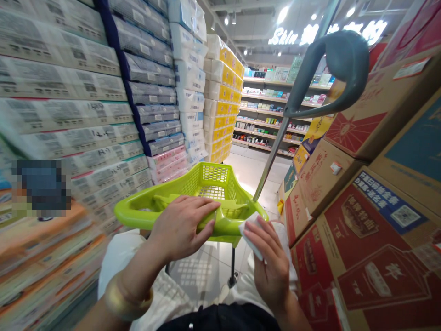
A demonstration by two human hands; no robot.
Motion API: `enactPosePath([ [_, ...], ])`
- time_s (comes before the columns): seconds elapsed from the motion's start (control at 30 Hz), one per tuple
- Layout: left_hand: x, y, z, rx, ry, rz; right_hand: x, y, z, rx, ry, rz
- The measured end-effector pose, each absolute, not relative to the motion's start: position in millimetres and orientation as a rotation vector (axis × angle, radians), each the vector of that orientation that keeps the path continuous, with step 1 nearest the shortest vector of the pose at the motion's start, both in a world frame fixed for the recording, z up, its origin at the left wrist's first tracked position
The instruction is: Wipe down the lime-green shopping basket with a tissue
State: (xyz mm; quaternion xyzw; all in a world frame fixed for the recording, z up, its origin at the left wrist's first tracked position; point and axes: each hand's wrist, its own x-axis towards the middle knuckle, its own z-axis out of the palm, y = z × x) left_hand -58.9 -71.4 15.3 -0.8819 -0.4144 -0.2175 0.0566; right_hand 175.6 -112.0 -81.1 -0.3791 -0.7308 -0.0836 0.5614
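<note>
A lime-green plastic shopping cart (206,177) stands directly before me, its basket of perforated mesh. My left hand (186,225) curls over the middle of the cart's handle bar (138,212), with a gold bangle on that wrist. At the right corner of the bar, my right hand (267,257) presses a white tissue or cloth (253,241) against the green plastic. Part of that white piece is covered by my fingers. A metal pole with a grey loop grip (330,73) rises from the cart's right side.
Stacked packs of paper goods (151,82) line the left, with yellow-and-white packs (222,101) farther along. Cardboard cartons (361,230) are piled close on the right. A pale tiled floor (248,161) leads to shelves of small products (265,110) at the back.
</note>
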Motion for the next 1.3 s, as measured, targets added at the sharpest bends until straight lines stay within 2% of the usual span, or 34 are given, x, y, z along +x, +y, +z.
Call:
enactPosePath([
  [0.23, -58.2, -72.0, 16.7, -2.677, -1.261, -0.618, 179.2, -108.0, -96.1, -0.961, -1.495, -0.247],
  [0.43, -58.0, -71.7, 15.7, -2.686, -1.265, -0.601, 170.6, -116.0, -94.5, -0.828, -1.764, -0.302],
  [0.6, -57.3, -72.1, 13.8, -2.663, -1.235, -0.619, 170.6, -111.7, -76.4, -0.943, -1.595, -0.251],
  [0.8, -52.7, -76.1, 14.0, -2.658, -1.242, -0.620, 154.3, -110.4, -50.2, -0.959, -1.900, -0.207],
  [1.03, -48.7, -79.0, 13.1, -2.658, -1.228, -0.627, 137.8, -110.3, -31.3, -1.059, -1.858, -0.161],
  [1.13, -49.1, -79.8, 13.4, -2.658, -1.220, -0.650, 134.7, -112.5, -26.9, -0.985, -1.949, -0.132],
  [1.3, -53.6, -80.2, 16.1, -2.696, -1.194, -0.646, 168.7, -108.4, -32.4, -1.098, -1.866, -0.161],
])
